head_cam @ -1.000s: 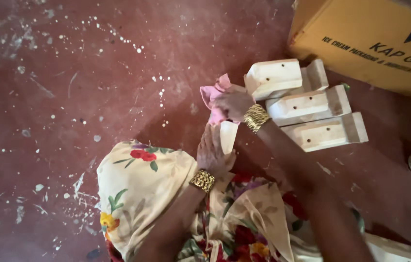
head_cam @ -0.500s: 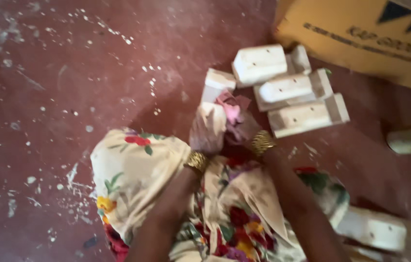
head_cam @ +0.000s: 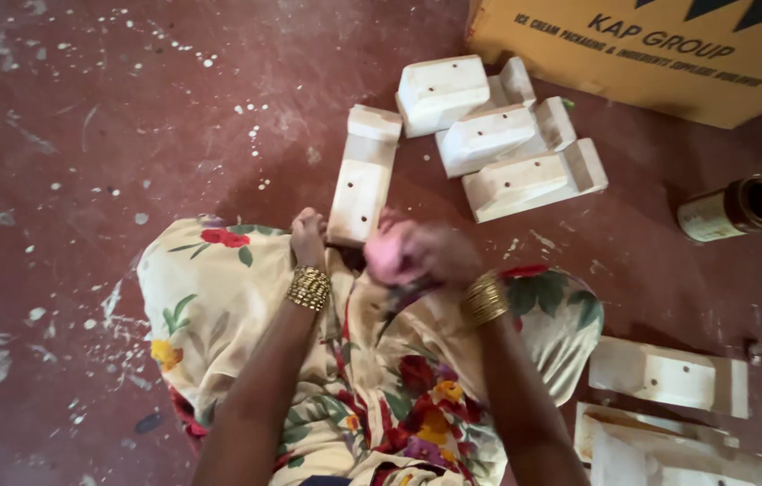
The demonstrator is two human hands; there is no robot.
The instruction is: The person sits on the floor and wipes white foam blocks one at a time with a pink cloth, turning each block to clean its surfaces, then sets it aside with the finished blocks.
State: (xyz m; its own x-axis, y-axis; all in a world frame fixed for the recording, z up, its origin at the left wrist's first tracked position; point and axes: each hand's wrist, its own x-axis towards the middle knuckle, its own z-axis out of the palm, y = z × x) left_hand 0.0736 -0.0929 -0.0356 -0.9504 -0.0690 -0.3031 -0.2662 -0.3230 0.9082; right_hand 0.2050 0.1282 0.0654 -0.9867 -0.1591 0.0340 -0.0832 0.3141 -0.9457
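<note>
A pale wooden block (head_cam: 362,175) with a raised end lies lengthwise on the red floor in front of my lap. My left hand (head_cam: 308,238) touches its near left corner, fingers curled against it. My right hand (head_cam: 426,254) is blurred, closed around a small pink cloth (head_cam: 387,255) just right of the block's near end. Both wrists wear gold bangles. A floral cloth (head_cam: 219,297) covers my knees below the hands.
Three similar wooden blocks (head_cam: 489,135) lie side by side past the hands. A yellow cardboard box (head_cam: 669,54) stands at the top right. A small open tin (head_cam: 734,209) lies on its side at right. More pale blocks (head_cam: 669,373) sit at the lower right.
The single block now lies on the floor apart from the other three. My right hand with the pink cloth has drawn back toward my lap, and my left hand has shifted to the block's near corner.
</note>
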